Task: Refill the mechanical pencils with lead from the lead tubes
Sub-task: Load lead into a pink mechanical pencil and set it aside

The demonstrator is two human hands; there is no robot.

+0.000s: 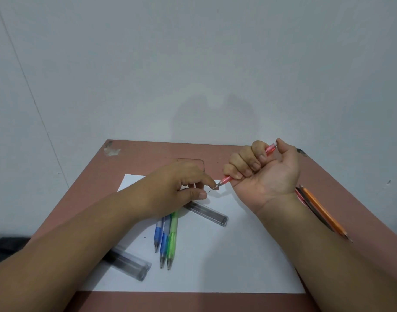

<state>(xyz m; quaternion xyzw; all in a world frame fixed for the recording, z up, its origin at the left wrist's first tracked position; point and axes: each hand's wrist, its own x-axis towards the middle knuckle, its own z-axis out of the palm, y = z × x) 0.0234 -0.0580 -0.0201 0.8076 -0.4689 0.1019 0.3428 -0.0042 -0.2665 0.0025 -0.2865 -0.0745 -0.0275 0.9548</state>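
head view: a pink mechanical pencil (249, 164) is grasped in the fist of the right hand (260, 170), thumb on the far cap end, tip pointed left. a short piece of lead (212, 189) is seen at the tip, touched by the left hand (184, 188) index fingertip; whether it is pinched cannot be told. the lead should probably be eased straight along the pencil's axis, since sideways force could snap it. on the white paper (215, 266), three more mechanical pencils (167, 239) are counted, two blue and one green, plus two clear lead tubes (206, 212). wooden pencils (321, 210), at least two, lie at the right.
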